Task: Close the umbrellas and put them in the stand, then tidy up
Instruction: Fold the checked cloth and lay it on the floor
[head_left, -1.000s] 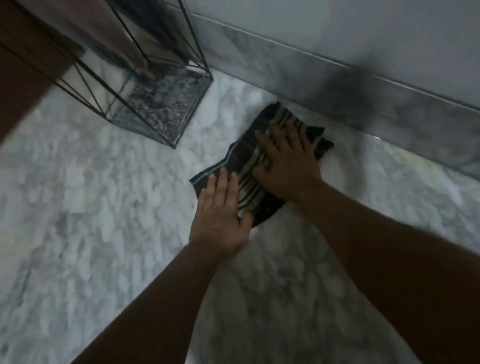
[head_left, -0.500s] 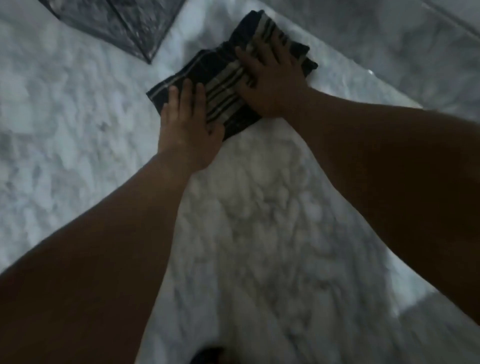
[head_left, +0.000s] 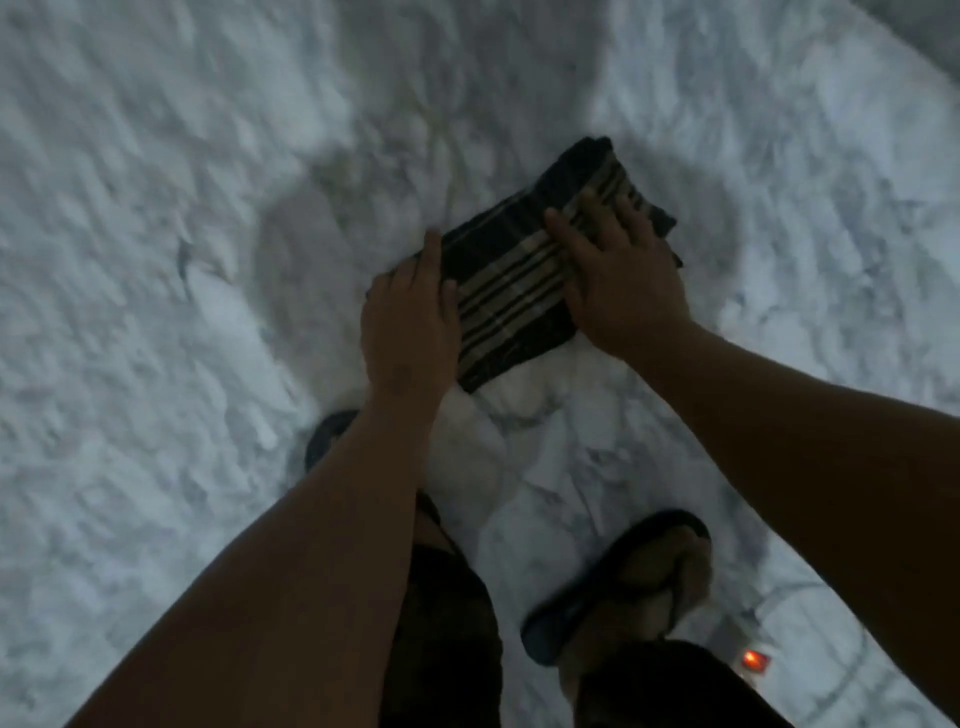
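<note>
Two hands lie flat on a dark striped cloth (head_left: 511, 280) spread on a pale marble floor (head_left: 156, 260) veined in grey, which fills nearly the whole view under dim light. The left hand (head_left: 410, 322) covers the cloth's left edge with its fingers straight and close together, pressing down and gripping nothing. The right hand (head_left: 618, 275) rests on the cloth's right part, fingers spread and straight, also pressing rather than holding. Below the cloth, nearer the person, a foot in a dark sandal (head_left: 618, 582) stands on the floor, and the toe of a second sandal (head_left: 324, 441) peeks out beside the left forearm. A small red light (head_left: 751, 661) glows on the floor below and right of the cloth, near a thin grey line in the marble. Compared with a second ago, the wire umbrella stand and the grey wall base that stood above the cloth are out of sight, no umbrella shows, and the view has tipped down toward the feet. Both hands have stayed flat on the cloth, though the left hand now sits further onto its edge.
</note>
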